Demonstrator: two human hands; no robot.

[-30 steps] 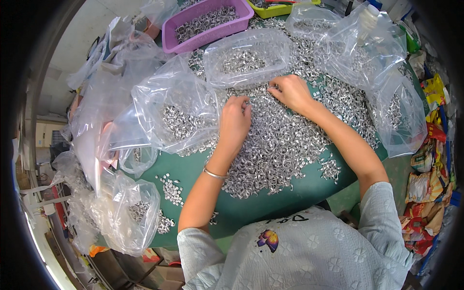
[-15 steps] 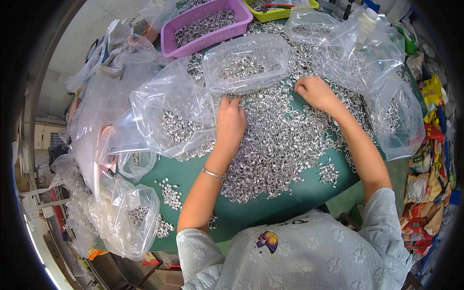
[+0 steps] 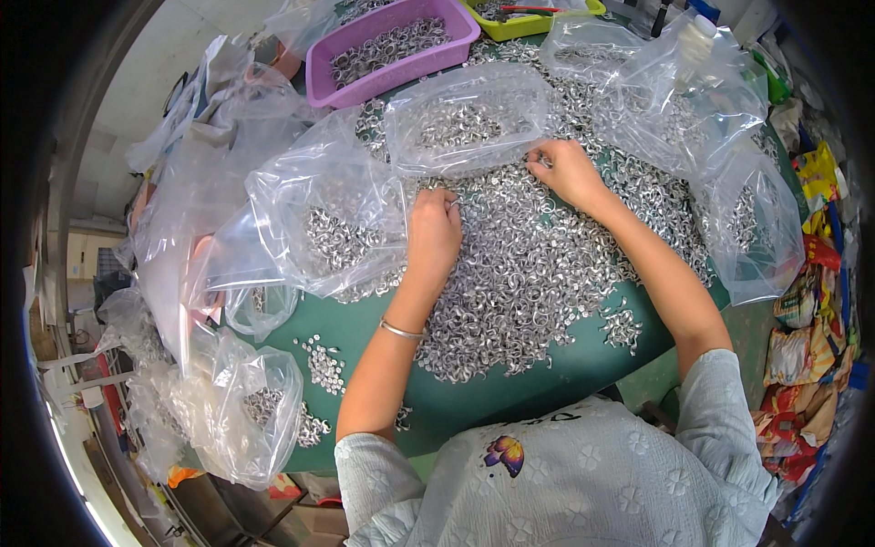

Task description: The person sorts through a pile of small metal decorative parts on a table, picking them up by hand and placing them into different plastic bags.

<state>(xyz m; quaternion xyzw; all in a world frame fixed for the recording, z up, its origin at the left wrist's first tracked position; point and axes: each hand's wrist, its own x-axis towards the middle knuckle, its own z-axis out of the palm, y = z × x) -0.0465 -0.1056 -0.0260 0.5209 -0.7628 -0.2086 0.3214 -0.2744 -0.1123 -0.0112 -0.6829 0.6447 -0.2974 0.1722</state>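
A large heap of small silvery ring-like metal pieces [image 3: 510,283] is spread over the green tabletop [image 3: 310,319]. My left hand [image 3: 434,226], with a bangle [image 3: 401,329] on its wrist, is at the heap's far left edge, beside an open clear plastic bag [image 3: 319,182] holding more pieces. Its fingers are curled; whatever they hold is hidden. My right hand [image 3: 570,173] is pinched at the near right corner of a clear bag-lined container [image 3: 474,164], which has pieces inside. What sits between its fingertips is too small to make out.
A purple basin [image 3: 392,82] and a yellow-green tray [image 3: 524,27] with metal pieces stand at the back. Clear bags [image 3: 743,228] lie on the right, with another [image 3: 246,410] at the front left. Small round pieces [image 3: 324,366] lie on the left of the table.
My right hand has moved left, from over the heap to the corner of the bag-lined container. My left hand has hardly moved, its fingers curling slightly more.
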